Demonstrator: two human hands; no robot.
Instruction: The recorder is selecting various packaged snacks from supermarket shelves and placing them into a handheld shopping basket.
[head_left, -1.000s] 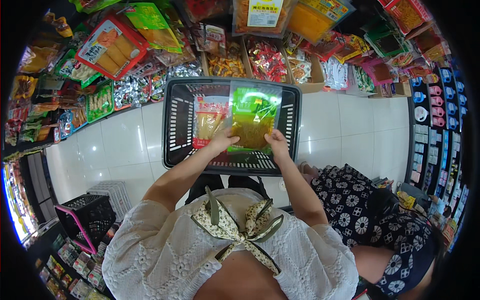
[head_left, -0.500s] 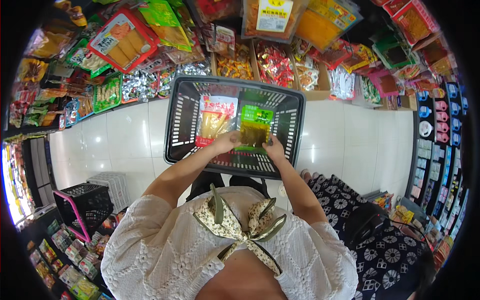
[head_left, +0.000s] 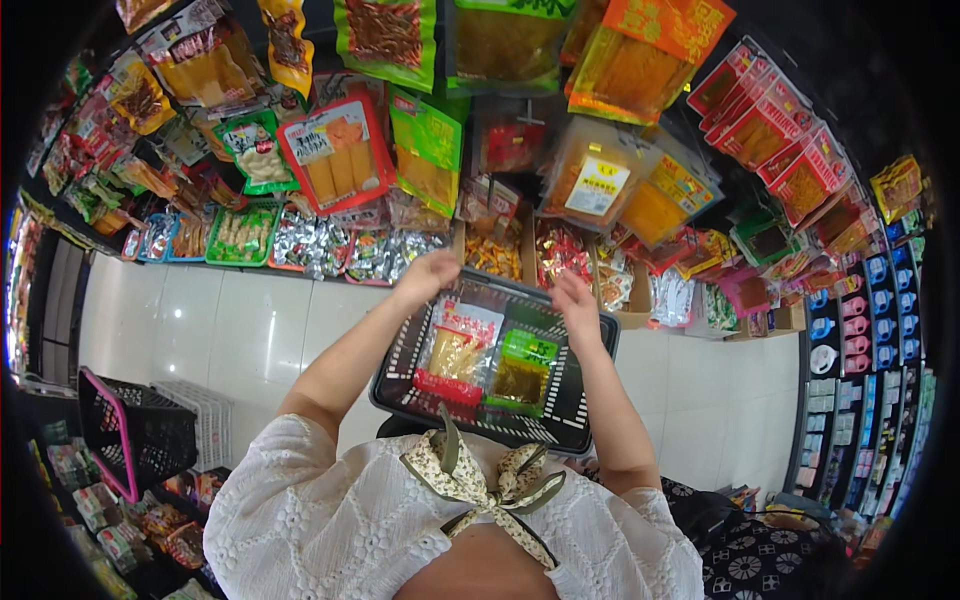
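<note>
My left hand (head_left: pixel 432 277) is over the far left corner of a dark plastic shopping basket (head_left: pixel 395 365), fingers loosely bent and nothing visible in them. At the far right corner, my right hand (head_left: pixel 577 308) hovers with its fingers apart, also holding nothing that shows. Whether either hand touches the rim is hard to make out. Inside the basket lie two snack packs side by side: a red and white pack with pale yellow contents (head_left: pixel 457 352) and a green pack with a brown lower part (head_left: pixel 522 372).
Hanging snack packs, among them a red-edged one (head_left: pixel 338 155) and a green one (head_left: pixel 424 150), fill the rack ahead. Below stand boxes of small wrapped snacks (head_left: pixel 560 250). A black basket with a pink handle (head_left: pixel 140 430) is at left. Someone in patterned dark clothing (head_left: pixel 770 555) is at lower right.
Both hands have let go of the green pack, which now lies in the basket, and moved forward to its far corners. My view has tilted up toward the rack.
</note>
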